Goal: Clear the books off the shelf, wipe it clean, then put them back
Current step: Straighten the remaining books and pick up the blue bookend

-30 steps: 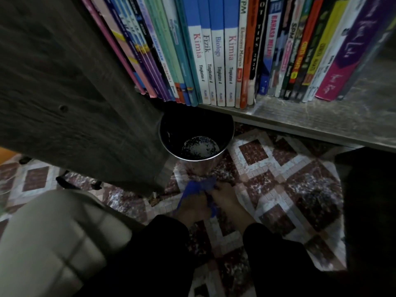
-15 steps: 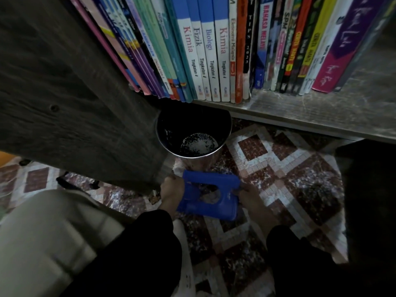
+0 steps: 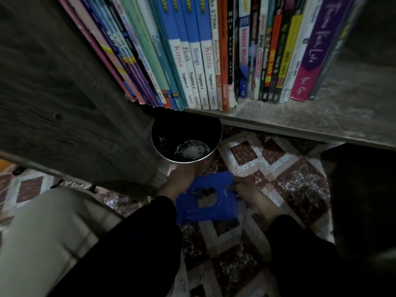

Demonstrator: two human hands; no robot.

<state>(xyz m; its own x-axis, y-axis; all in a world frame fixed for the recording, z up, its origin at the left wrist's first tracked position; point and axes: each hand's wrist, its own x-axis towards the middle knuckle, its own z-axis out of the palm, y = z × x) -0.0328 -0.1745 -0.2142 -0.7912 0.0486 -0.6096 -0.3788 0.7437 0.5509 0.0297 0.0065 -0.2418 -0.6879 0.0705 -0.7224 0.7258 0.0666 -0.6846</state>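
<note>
The blue cloth [image 3: 227, 203] we bunched a second ago is now spread, its edges pinched by our left hand [image 3: 176, 184] and right hand [image 3: 250, 194], yet the books [image 3: 205, 61] still fill the shelf [image 3: 300, 116].

Books [image 3: 214, 61] upright on shelf [image 3: 300, 118]; bucket [image 3: 186, 140] on floor [image 3: 267, 168] below; cloth [image 3: 207, 200] before bucket.

Ahead of fingers [image 3: 242, 187]: metal bucket [image 3: 186, 146] blocks, tucked under shelf [image 3: 300, 118] edge. Left: side panel [image 3: 64, 93], no passage. Above: books [image 3: 203, 61] packed tight; bare shelf past their rt end. Right: floor [image 3: 278, 168] open up to dark object [image 3: 360, 189].
</note>
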